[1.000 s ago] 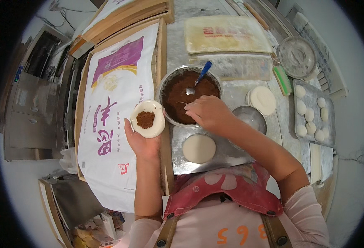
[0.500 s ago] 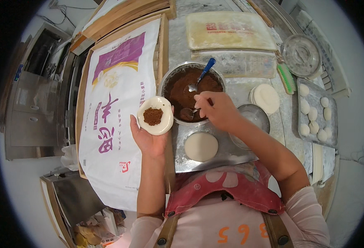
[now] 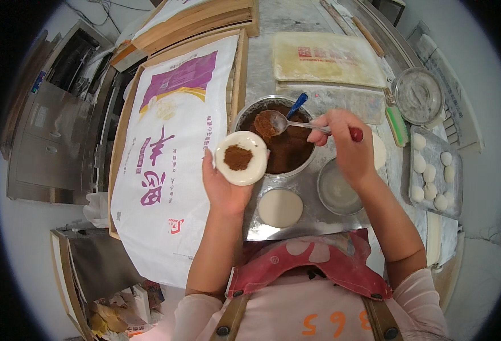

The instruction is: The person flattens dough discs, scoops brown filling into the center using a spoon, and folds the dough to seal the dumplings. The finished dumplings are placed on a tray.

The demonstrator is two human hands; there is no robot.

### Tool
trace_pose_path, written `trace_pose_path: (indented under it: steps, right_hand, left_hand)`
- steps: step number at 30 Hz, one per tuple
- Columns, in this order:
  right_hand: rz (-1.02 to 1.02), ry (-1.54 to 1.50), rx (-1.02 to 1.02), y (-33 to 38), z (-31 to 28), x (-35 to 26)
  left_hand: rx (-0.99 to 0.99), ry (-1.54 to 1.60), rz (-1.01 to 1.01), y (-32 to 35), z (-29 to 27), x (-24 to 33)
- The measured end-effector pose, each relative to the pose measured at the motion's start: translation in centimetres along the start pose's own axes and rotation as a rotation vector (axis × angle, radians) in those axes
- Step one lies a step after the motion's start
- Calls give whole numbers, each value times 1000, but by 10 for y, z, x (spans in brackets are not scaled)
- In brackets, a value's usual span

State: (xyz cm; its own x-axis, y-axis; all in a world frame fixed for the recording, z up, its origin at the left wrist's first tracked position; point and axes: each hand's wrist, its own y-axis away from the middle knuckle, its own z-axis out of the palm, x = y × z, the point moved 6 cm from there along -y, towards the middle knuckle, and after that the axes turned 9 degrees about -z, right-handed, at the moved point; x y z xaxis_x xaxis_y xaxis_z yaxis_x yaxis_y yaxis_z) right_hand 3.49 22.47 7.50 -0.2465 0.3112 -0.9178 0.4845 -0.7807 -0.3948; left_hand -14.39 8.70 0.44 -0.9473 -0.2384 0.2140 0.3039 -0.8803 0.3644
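On my left hand [image 3: 226, 190] rests a round dough wrapper [image 3: 255, 170], the fingers curled up around its edge. A small mound of brown filling [image 3: 237, 158] lies in its middle. My right hand [image 3: 347, 142] grips a metal spoon [image 3: 301, 123] with a red-ended handle. Its bowl carries a heap of brown filling and hangs over the steel bowl [image 3: 311, 161], which holds more brown filling [image 3: 287, 153]. A second spoon with a blue handle [image 3: 298, 104] stands in that bowl. Below it, a flat dough round [image 3: 280, 208] lies on the metal surface.
A steel dish [image 3: 341, 190] sits beneath my right wrist. At right, a metal tray [image 3: 456, 199] holds several dough balls, near a green brush [image 3: 397, 126] and a round metal lid [image 3: 419, 96]. A printed white sack [image 3: 176, 142] covers the wooden tray at left.
My right hand has lifted the spoon out of the filling, now loaded, and moved right. The dough wrapper on my left hand appears further right in the view, as does the steel bowl.
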Motion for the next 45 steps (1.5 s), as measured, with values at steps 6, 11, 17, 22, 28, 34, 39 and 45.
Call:
trace_pose_path:
  steps: [6,11,17,22,28,34,39,45]
  right_hand:
    - [-883,844,-559,30,57,-62]
    - [-1007,824,-494,61,64,-53]
    - [-801,740,-510,42,55,-58]
    - [-293,204,-222,31,29,-51]
    - [132,-139,-103,39,26,-8]
    - [217,-81,-133,39,32,-2]
    - [56,-126,-142,41,36,-20]
    - [69,-84,-194,38,36,-19]
  left_hand:
    - [-30,60,-66,-4,7,-16]
    - [-20,-1,-53,-4,14,-20]
    - [-37,4,-39,-3,5,-16]
    - [2,-9,-41,7,16,-18]
    - [50,-34,-46,12,19,-23]
    - [21,-93,-35,13,11,-25]
    - [31,-53,-19,8,5,-20]
    - [88,-51,14,9,5,-12]
